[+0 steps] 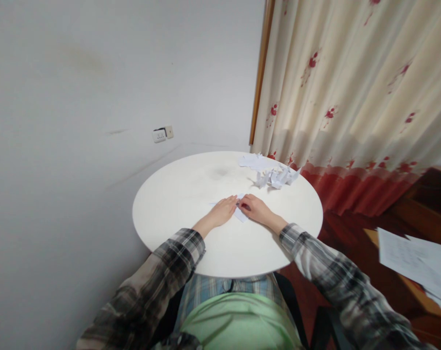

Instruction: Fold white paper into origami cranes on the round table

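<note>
A small piece of pale paper (241, 215) lies on the white round table (176, 214) between my hands, partly hidden under them. It looks folded, with one thin corner showing left of my fingers. My left hand (223, 210) rests flat over the paper's left part, fingers stretched out and together. My right hand (255, 208) has curled fingers, thumb and fingertips pinching the paper's right side. Just beyond my right hand sits a heap of folded paper pieces (276, 178) with pointed tips.
Flat paper sheets (251, 161) lie at the table's far edge, behind the heap. A wall with a socket (159, 135) rises on the left. A flowered curtain (344, 97) hangs at the right. Papers (417, 257) lie on a wooden surface at lower right.
</note>
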`<action>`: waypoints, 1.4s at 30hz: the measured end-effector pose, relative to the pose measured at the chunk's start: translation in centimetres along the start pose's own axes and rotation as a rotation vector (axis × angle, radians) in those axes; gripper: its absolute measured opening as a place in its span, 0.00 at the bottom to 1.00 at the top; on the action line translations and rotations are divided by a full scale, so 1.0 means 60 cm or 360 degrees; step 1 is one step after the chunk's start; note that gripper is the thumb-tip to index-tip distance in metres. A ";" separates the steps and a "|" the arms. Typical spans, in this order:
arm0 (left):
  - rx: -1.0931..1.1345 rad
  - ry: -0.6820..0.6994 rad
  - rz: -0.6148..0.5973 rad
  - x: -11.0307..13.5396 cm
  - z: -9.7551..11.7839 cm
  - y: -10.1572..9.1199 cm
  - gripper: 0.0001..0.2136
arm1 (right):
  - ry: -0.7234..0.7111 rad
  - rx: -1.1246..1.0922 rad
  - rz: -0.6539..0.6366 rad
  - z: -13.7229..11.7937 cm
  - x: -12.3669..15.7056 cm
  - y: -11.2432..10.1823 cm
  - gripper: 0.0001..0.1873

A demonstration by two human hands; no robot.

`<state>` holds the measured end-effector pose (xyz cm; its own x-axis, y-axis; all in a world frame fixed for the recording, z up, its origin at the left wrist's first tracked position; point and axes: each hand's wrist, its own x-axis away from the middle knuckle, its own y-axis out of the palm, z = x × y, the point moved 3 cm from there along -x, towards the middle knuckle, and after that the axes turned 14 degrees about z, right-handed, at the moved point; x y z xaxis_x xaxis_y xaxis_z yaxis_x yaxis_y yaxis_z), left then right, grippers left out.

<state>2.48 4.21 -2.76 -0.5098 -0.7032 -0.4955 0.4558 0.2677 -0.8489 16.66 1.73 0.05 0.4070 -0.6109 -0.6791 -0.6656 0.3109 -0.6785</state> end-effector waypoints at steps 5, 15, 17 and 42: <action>-0.0034 -0.0105 -0.0146 0.000 0.008 -0.009 0.20 | -0.0025 0.0080 0.0109 -0.011 0.003 0.009 0.13; -0.0089 -0.0120 -0.0146 -0.001 0.010 -0.012 0.21 | 0.0111 0.0173 -0.0114 0.014 0.006 0.037 0.21; -0.0101 -0.0131 -0.0138 -0.002 0.009 -0.011 0.21 | 0.0126 0.0228 -0.0137 0.016 0.007 0.038 0.22; -0.0257 -0.0203 -0.0234 0.004 0.005 -0.017 0.24 | 0.0226 0.0279 -0.0215 0.020 0.011 0.038 0.24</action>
<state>2.14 3.58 -1.94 -0.4613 -0.8171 -0.3457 0.2555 0.2508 -0.9337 16.17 2.89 -2.29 0.3848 -0.7475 -0.5415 -0.4875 0.3336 -0.8069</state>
